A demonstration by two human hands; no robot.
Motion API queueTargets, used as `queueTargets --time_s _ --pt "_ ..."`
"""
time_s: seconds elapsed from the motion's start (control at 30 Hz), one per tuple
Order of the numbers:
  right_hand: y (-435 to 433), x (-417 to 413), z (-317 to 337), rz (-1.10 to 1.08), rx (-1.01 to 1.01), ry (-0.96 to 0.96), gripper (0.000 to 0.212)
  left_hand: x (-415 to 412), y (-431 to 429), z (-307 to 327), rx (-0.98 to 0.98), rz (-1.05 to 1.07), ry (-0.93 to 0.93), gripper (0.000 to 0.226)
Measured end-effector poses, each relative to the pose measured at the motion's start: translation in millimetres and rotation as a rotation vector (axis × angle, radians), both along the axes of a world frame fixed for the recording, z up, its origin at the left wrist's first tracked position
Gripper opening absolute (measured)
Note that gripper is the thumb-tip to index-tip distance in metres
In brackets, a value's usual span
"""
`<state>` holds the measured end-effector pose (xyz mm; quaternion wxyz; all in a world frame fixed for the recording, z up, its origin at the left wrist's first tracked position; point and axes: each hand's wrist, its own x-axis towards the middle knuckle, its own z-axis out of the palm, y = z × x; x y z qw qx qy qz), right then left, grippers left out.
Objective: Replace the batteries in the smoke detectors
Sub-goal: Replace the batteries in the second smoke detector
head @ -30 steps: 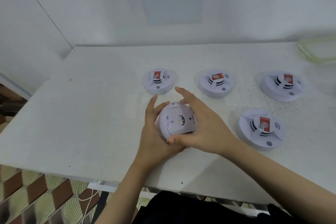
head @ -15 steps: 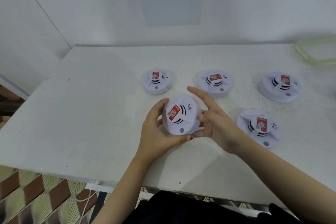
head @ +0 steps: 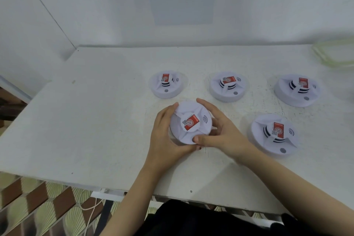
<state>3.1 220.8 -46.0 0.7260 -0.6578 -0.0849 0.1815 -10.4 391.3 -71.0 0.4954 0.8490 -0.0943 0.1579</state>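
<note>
A round white smoke detector (head: 190, 122) with a red label faces up near the middle of the white table (head: 86, 120), low over the surface. My left hand (head: 164, 136) cups its left rim. My right hand (head: 220, 132) grips its right and front rim, thumb on the near edge. Three more white detectors lie face up in a row behind: left one (head: 166, 84), middle one (head: 228, 86), right one (head: 297, 90). Another detector (head: 274, 136) lies to the right of my hands.
A clear container with a green rim (head: 335, 53) stands at the table's far right. White walls close off the back and left. The table's front edge runs just above a patterned floor with a white cable (head: 90, 209).
One second ago the held detector showed its underside; my hands have flipped it label side up and brought it down toward the table.
</note>
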Motion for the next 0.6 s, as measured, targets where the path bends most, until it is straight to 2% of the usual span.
queueTargets --time_s 0.6 --pt "-2.0 1.7 -6.9 -0.034 -0.010 -0.007 0.080 3.2 1.0 -3.0 0.024 -0.014 -0.025 0.092"
